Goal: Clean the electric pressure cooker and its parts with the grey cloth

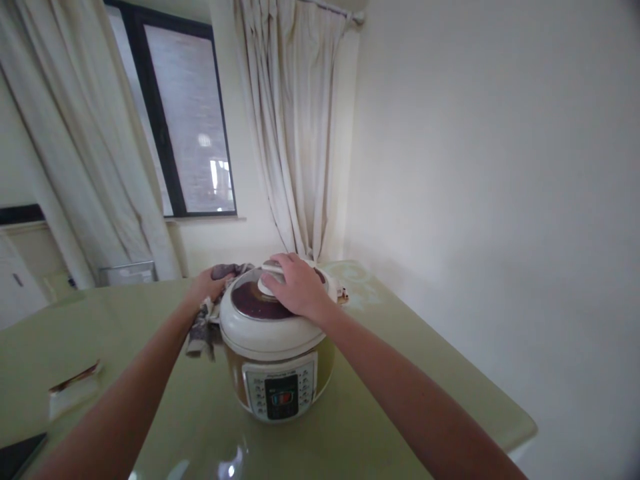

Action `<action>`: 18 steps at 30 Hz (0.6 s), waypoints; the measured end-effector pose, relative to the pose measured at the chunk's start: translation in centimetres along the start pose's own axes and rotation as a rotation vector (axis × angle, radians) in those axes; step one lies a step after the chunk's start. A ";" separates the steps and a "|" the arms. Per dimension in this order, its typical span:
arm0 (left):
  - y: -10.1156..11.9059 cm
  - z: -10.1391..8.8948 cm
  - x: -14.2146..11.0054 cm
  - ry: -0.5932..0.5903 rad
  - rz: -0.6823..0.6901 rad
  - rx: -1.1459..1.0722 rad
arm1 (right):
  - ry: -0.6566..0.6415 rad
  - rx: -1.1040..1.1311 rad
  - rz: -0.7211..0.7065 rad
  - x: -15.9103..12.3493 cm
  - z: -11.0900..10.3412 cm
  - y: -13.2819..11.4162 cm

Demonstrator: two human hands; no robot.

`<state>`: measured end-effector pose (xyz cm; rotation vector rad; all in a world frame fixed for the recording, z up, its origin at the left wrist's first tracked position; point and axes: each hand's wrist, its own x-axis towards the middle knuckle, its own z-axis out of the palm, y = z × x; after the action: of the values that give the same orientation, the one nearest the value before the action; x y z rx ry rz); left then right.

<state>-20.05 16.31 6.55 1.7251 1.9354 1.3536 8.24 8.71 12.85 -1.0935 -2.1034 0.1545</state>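
Observation:
An electric pressure cooker (273, 341) with a white rim, a dark red lid top and a front control panel stands upright on the pale green table. My right hand (296, 285) is closed over the white lid handle (267, 283) on top. At the cooker's left side, my left hand (211, 285) grips a patterned grey-and-white cloth (203, 333), which is bunched against the rim and hangs down beside it. The fingers of my left hand are partly hidden by the cloth.
The glossy table (400, 373) has its right edge near a white wall (490, 167). A small flat brown-edged object (75, 380) and a dark flat object (20, 457) lie at the left. Curtains (295, 120) and a window (190, 120) are behind.

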 end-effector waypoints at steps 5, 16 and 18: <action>0.1 -1.4 -6.8 0.173 0.071 -0.188 | 0.029 -0.068 -0.034 0.2 0.2 -0.1; 3.3 -0.5 -20.2 0.472 0.338 -0.176 | 0.019 -0.161 -0.050 0.2 0.3 -0.3; 3.6 0.5 -22.0 0.500 0.415 -0.161 | 0.017 -0.161 -0.058 0.2 0.2 -0.4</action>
<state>-10.88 -3.02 0.18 1.9116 1.6610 2.2013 7.76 8.64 12.93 -1.1209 -2.1592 -0.0527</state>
